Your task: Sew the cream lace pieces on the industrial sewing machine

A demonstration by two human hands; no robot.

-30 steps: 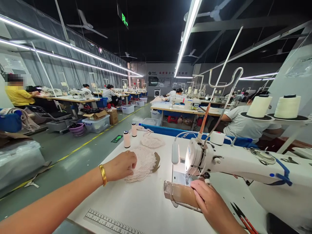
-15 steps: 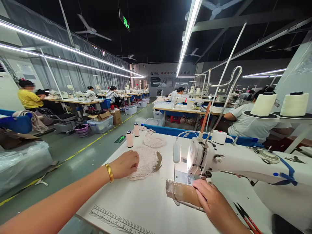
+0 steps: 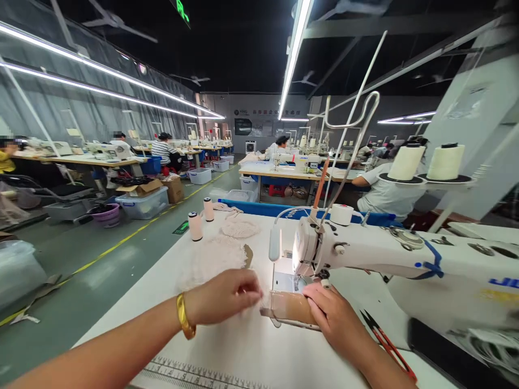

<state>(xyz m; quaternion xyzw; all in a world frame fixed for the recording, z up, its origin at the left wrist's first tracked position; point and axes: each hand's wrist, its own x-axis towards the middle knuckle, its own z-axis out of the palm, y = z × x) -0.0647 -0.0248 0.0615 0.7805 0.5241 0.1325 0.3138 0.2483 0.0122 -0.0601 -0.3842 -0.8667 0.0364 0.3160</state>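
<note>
My left hand (image 3: 231, 297), a gold bangle at its wrist, is over the white table left of the sewing machine (image 3: 344, 248). Its fingers are pinched, with what looks like a pale lace piece (image 3: 264, 285) at the tips, smeared by motion. Behind it lies a pile of cream lace pieces (image 3: 211, 251), with a brown edge showing on the right. My right hand (image 3: 332, 308) rests, fingers forward, on a tan pad with a shiny clear covering (image 3: 286, 306), in front of the needle area. I see nothing held in it.
Two thread spools (image 3: 195, 227) stand at the table's far left. Red-handled scissors (image 3: 389, 346) lie right of my right arm, beside a black object (image 3: 433, 351). A printed ruler (image 3: 190, 374) runs along the front edge. Thread cones (image 3: 406, 162) stand right; co-workers sit beyond.
My left hand has moved from the lace pile rightward and nearer, toward the tan pad. My right hand stays on the pad. The view has turned right.
</note>
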